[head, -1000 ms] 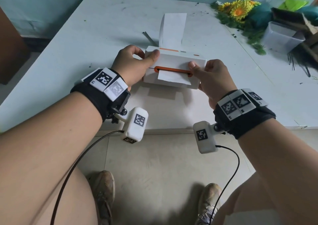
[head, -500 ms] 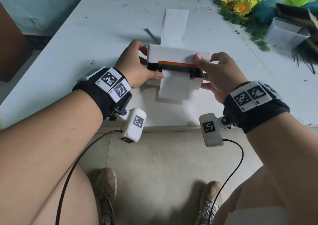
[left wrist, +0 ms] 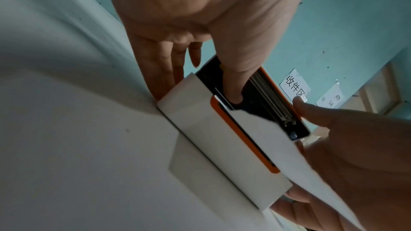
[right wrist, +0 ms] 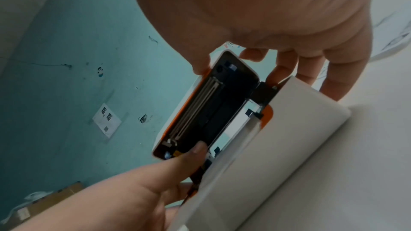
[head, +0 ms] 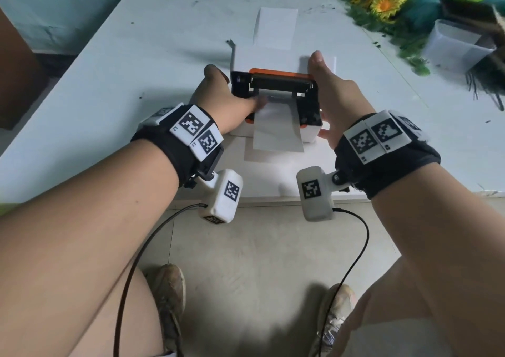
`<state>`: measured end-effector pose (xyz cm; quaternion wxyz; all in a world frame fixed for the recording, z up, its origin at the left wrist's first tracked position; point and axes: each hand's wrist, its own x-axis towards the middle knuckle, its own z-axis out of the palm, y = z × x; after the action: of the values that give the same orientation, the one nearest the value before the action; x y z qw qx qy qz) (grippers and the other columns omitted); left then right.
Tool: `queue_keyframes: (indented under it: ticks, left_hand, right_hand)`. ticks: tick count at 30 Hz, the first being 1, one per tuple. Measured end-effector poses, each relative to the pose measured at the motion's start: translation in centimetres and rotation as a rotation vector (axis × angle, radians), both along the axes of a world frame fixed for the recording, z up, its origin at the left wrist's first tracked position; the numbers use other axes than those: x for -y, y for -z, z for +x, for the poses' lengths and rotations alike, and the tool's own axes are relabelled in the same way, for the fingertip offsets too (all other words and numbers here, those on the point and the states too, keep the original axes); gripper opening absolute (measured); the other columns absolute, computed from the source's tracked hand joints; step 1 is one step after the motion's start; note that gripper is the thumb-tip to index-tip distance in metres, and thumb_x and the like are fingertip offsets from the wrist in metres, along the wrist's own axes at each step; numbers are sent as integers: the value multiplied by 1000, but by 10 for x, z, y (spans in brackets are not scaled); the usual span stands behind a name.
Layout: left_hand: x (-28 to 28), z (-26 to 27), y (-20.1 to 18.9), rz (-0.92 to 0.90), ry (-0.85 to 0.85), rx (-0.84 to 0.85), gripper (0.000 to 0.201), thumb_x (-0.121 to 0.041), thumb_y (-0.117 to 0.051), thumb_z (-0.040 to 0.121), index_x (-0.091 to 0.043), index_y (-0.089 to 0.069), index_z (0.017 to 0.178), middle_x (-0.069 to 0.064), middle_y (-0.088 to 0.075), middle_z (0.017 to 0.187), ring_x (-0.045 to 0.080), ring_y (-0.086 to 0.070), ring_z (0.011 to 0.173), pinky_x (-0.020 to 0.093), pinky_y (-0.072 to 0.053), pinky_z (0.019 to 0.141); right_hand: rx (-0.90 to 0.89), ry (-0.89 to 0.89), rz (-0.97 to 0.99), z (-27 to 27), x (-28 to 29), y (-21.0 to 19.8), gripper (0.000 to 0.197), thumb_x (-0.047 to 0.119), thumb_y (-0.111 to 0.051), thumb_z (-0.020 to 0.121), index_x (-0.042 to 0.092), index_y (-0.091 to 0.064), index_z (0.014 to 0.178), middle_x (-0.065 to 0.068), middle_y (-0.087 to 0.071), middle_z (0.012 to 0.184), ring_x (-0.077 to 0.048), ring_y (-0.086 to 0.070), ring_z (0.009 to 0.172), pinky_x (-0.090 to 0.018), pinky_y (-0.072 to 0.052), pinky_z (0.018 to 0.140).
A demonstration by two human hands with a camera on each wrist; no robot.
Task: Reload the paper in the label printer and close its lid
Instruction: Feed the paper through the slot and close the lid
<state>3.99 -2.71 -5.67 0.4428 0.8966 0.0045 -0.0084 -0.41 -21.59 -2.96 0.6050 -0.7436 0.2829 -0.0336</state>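
The white label printer (head: 310, 131) sits near the table's front edge, its orange-trimmed lid (head: 276, 79) raised — black inside showing — with a white paper strip (head: 276, 132) trailing forward.

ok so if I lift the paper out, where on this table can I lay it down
Bare tabletop lies left of the label printer, past the left hand, and along the near edge right of the right hand. The far right corner is crowded with artificial flowers and a plastic container.
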Motion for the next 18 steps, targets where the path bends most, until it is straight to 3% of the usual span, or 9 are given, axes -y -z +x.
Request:
queue_keyframes:
  ticks: [2, 4, 9, 13, 16, 18]
  left_hand:
    - [4, 2, 3, 6, 36, -8, 86, -53, -88, 77, -13, -42, 139, 3, -65, 121, 25, -67, 109, 40, -58, 90]
    - [6, 4, 2, -4, 47, -5, 91, -48, -90, 75, -12, -41, 143, 2, -64, 125, 24, -66, 113, 42, -58, 98]
    - [6, 9, 1, -37, 42, -15, 97, -40, -95, 74, -12, -38, 147, 1, -61, 125, 20, -63, 110, 31, -51, 90]
    - [5, 11, 6, -74, 43, -30, 98, -44, -97, 64, -14, -43, 141, 1, -65, 120, 21, -67, 110, 40, -58, 99]
    - [4, 9, 7, -85, 33, -54, 112, -52, -95, 52, -16, -44, 145, 6, -67, 126, 25, -68, 115, 44, -57, 102]
    - [5, 9, 7, -106, 38, -57, 101, -47, -97, 58, -17, -49, 141, 6, -69, 125, 26, -69, 116, 43, -56, 103]
  right_hand:
    - [0, 0, -19, 0, -1, 1, 91, 88, -56, 79, 15, -64, 133, -6, -73, 123, -26, -72, 110, -52, -58, 103]
    - [-9, -9, -28, 2, 1, 2, 98, 92, -55, 68, 17, -66, 131, -5, -74, 119, -28, -72, 108, -53, -59, 103]
    - [-10, -18, -2, 2, 3, 2, 89, 89, -57, 73, 20, -68, 128, -2, -71, 118, -27, -70, 110, -50, -56, 105]
    - [-5, -17, 7, 2, 3, 2, 91, 91, -58, 69, 22, -70, 128, -2, -73, 121, -26, -70, 111, -48, -56, 105]
    - [-16, -11, 5, 2, 3, 0, 92, 92, -57, 67, 22, -70, 126, -2, -73, 121, -26, -70, 112, -48, -54, 106]
    - [-21, -14, -2, 2, 3, 0, 89, 91, -58, 67, 23, -71, 123, -2, -73, 120, -25, -70, 110, -48, -54, 106]
